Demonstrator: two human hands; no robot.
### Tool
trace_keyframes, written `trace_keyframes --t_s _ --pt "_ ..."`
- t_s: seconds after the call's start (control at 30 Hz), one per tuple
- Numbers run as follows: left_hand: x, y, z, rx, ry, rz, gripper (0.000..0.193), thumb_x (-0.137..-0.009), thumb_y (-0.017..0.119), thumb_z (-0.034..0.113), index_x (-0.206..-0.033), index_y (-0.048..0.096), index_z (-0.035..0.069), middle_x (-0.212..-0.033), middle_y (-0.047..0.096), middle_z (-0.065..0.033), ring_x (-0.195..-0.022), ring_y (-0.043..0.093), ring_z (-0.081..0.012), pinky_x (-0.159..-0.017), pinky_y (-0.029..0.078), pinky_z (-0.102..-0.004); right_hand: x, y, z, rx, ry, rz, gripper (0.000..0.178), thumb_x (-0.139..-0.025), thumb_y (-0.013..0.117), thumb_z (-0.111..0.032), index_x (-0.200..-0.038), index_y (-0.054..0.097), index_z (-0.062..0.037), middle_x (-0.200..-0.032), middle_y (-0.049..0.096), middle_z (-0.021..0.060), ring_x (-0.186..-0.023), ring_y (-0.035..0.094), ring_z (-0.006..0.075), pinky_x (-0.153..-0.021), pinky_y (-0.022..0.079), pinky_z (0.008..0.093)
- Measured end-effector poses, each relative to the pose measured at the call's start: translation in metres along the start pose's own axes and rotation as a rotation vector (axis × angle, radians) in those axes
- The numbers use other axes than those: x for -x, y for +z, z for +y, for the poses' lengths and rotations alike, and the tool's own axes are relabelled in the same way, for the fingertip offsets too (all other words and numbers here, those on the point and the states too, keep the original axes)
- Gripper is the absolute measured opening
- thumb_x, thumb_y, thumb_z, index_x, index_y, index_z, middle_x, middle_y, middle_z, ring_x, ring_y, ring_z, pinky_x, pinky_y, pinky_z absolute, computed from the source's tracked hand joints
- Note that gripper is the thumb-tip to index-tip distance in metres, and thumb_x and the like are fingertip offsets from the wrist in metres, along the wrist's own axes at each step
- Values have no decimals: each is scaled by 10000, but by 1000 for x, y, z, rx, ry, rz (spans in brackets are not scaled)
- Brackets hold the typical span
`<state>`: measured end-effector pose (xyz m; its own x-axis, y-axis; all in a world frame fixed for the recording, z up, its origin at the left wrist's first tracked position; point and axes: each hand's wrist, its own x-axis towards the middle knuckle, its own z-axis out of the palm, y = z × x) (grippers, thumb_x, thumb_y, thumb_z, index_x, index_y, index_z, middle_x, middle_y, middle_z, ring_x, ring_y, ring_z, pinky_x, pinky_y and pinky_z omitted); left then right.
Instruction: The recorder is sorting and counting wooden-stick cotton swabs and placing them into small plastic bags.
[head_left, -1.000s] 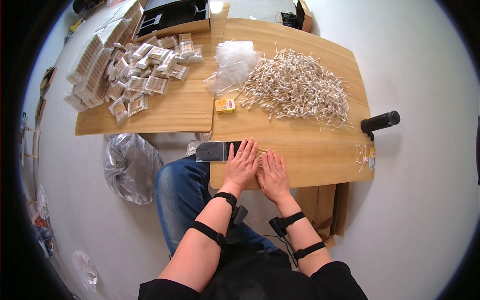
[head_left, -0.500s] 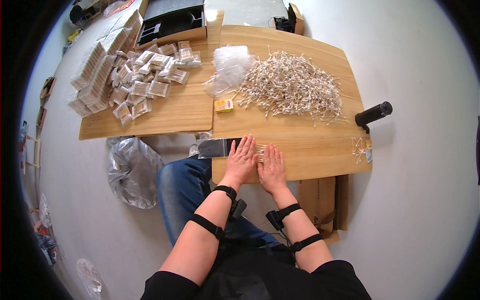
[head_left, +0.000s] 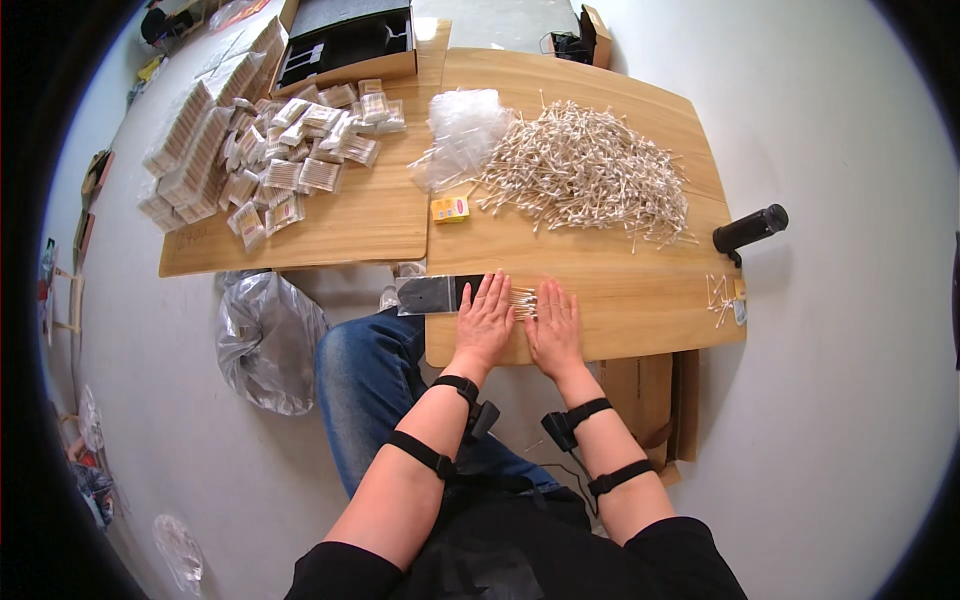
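- Wooden table (head_left: 645,315): a flat, bare spot is best used near the front edge; one.
- Loose swab pile (head_left: 590,170): best left well apart; one, swabs uncountable.
- Left hand (head_left: 484,318), right hand (head_left: 555,322): both open, fingers straight, nothing seen gripped; side pressure is best matched; two.
- Dark flat strip (head_left: 428,295): right end overlapped by left hand; best not shifted; one.
- Swab bundle (head_left: 523,303): on table between hands; best levelled gently; one, swabs too overlapped to count.

bright, even light | soft shadows | glints on grey bag (head_left: 266,345) | fisheye bend, black corners
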<state>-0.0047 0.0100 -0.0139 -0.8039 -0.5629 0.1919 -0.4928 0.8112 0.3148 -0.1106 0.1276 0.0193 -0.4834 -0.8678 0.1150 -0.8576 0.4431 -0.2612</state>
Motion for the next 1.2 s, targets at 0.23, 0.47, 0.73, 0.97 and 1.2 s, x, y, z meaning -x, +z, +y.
trace_keyframes --t_s 0.23,0.47,0.73,0.97,1.2 --pt "-1 0 0 -24 -9 76 521 -956 505 299 -1443 480 115 -1544 412 -12 -1450 323 -154 -1206 179 -444 21 -4 -11 78 -26 -4 683 -947 551 -302 -1490 319 41 -1547 333 231 -1466 268 351 -1190 160 545" --pt "-2 -2 0 9 -18 71 501 -952 507 268 -1429 496 119 -1533 428 -8 -1444 335 -145 -1207 189 -434 27 -4 -13 100 -44 -11 686 -932 579 -342 -1470 366 26 -1547 343 211 -1462 284 331 -1189 166 546" --pt "-2 -6 0 -14 -12 33 520 -954 505 274 -1450 465 121 -1544 411 -16 -1446 332 -149 -1206 195 -432 10 -1 -14 3 29 -16 704 -933 568 -335 -1498 323 7 -1552 334 207 -1469 269 323 -1191 162 543" --pt "-2 -5 0 29 -20 4 527 -968 488 284 -1468 440 123 -1562 383 -17 -1457 314 -157 -1208 192 -432 -13 7 -4 85 -94 -36 666 -959 517 -303 -1512 301 0 -1570 318 183 -1464 289 318 -1194 163 532" --pt "0 -2 -3 6 -12 13 572 -996 454 370 -1497 393 102 -1590 330 -50 -1476 275 -174 -1210 164 -434 -24 3 -4 72 -158 -44 644 -957 505 -296 -1510 329 -15 -1565 340 169 -1464 297 301 -1202 144 522"
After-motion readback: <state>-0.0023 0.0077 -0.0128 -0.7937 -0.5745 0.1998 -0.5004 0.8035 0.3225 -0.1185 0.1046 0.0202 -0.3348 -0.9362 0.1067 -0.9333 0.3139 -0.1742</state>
